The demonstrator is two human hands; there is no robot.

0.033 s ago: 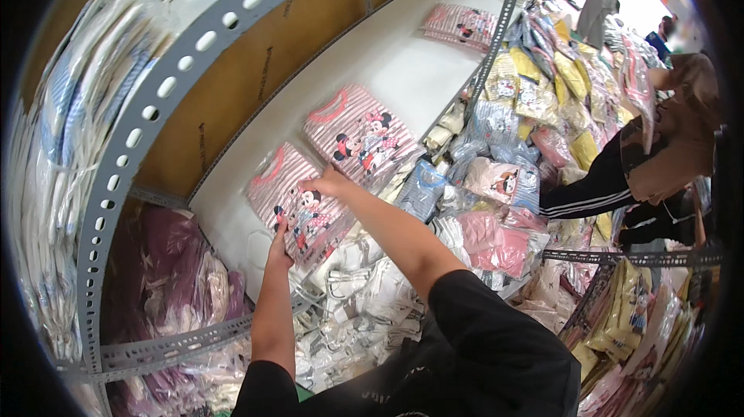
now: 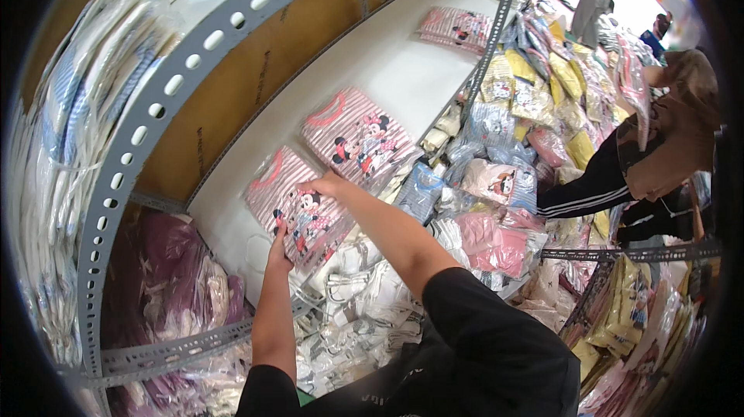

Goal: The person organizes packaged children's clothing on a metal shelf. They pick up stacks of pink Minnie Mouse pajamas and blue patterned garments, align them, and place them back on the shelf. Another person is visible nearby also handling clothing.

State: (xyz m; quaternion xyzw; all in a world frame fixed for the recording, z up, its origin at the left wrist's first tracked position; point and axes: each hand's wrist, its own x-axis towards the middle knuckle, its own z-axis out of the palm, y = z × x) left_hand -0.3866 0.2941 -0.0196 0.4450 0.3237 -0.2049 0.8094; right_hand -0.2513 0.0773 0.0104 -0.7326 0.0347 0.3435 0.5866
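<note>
In front of me a pink-and-white striped shirt point(image 2: 271, 188) in a clear plastic bag lies on the white shelf point(image 2: 225, 211), a cartoon print on its front. My left hand point(image 2: 280, 249) grips its near left edge, thumb on top. At the opposite side my right hand point(image 2: 328, 185) has hold of the same bagged shirt, its thumb over the print; the fingers beneath are partly hidden. Just beyond, a stack of matching bagged shirts point(image 2: 360, 134) lies close to my right hand.
Farther along the shelf sits another striped stack point(image 2: 455, 28). A grey perforated metal upright point(image 2: 116, 177) curves past on the left, beside bagged clothes point(image 2: 66, 107). White bagged garments point(image 2: 360, 293) lie near me. On the right, a person point(image 2: 659, 146) stands among heaped bagged clothes point(image 2: 535, 99).
</note>
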